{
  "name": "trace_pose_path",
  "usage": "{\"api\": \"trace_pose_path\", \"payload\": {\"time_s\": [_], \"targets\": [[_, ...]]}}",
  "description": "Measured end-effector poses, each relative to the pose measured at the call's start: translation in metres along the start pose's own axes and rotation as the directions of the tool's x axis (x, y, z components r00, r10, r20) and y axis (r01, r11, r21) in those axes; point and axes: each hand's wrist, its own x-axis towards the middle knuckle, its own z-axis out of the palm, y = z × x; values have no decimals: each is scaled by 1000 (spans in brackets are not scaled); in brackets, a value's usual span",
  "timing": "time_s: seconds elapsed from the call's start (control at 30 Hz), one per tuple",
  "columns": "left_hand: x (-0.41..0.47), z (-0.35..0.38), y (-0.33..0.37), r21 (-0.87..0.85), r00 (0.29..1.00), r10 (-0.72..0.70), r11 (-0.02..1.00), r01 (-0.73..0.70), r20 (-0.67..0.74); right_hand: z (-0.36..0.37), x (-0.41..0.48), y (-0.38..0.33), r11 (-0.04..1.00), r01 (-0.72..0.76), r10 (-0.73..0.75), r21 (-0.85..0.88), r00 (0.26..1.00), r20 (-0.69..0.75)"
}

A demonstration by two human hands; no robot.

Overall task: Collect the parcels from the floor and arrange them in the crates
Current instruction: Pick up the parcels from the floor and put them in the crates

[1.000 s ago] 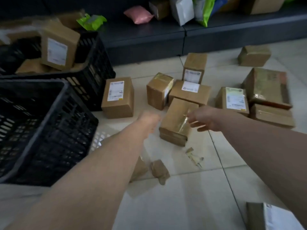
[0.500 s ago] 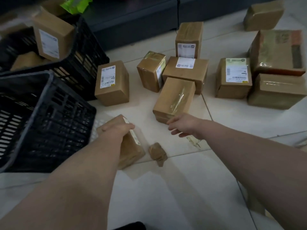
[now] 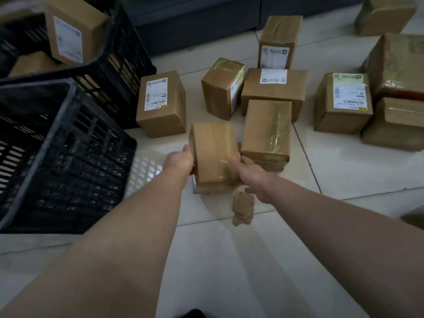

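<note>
Both hands hold a small brown parcel (image 3: pixel 214 152) at the centre of the frame, its upper face glossy with clear tape. The left hand (image 3: pixel 181 160) grips the parcel's left side, and its fingers are hidden behind the cardboard. The right hand (image 3: pixel 252 173) clasps the lower right corner, with the thumb on the taped face and the fingers seemingly curled beneath. The parcel sits at a slant. I cannot tell whether its near edge touches the tiled floor (image 3: pixel 252 260).

Just right of it lies a flat taped parcel (image 3: pixel 267 129). Below the right hand, a crumpled scrap of brown paper (image 3: pixel 243 208) rests on the tiles.

A black slatted crate (image 3: pixel 75 161) fills the left edge of the frame. Behind it, in the upper left, a second black crate (image 3: pixel 124 65) holds a labelled box (image 3: pixel 73 35) that leans at its rim. A tall labelled parcel (image 3: pixel 161 104) stands on the floor just beside that second crate.

More parcels spread across the upper right:
- a gold-taped box (image 3: pixel 223 87);
- a flat box with a white label (image 3: pixel 274 88);
- an upright box (image 3: pixel 278 40) behind the flat one;
- a box with a greenish label (image 3: pixel 343 102).
</note>
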Motion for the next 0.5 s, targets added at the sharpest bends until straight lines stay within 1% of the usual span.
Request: {"api": "trace_pose_path", "payload": {"time_s": [0.07,0.13,0.17,0.2,0.23,0.27,0.3,0.33,0.4,0.47,0.5], "targets": [[9,-8,2,-131,998,59,990,-61,-17,-6,4,4,992,-52,52,116,999,6],[10,-17,1,-136,996,70,989,-62,58,-8,6,10,963,-96,85,253,995,54],[6,-21,1,-103,990,24,995,-10,138,-6,6,14,951,-124,102,285,991,91],[0,-24,2,-56,966,-50,996,66,252,-3,5,19,949,-148,119,277,986,119],[-8,-26,4,-12,922,-112,992,125,370,2,5,23,955,-169,142,246,982,123],[-15,-27,5,45,875,-141,990,136,463,5,5,26,957,-191,172,218,980,102],[-20,-26,6,105,842,-142,989,102,521,7,5,27,955,-209,198,210,977,73],[-24,-25,6,149,825,-126,987,51,551,8,5,27,950,-213,208,229,977,48],[-30,-21,4,182,812,-71,982,-44,579,6,6,23,920,-191,190,342,981,37],[-32,-21,3,147,800,-24,986,-80,600,0,9,20,843,-186,163,506,983,89],[-32,-23,5,96,784,3,992,-80,621,-2,9,19,796,-193,142,573,981,133]]}}
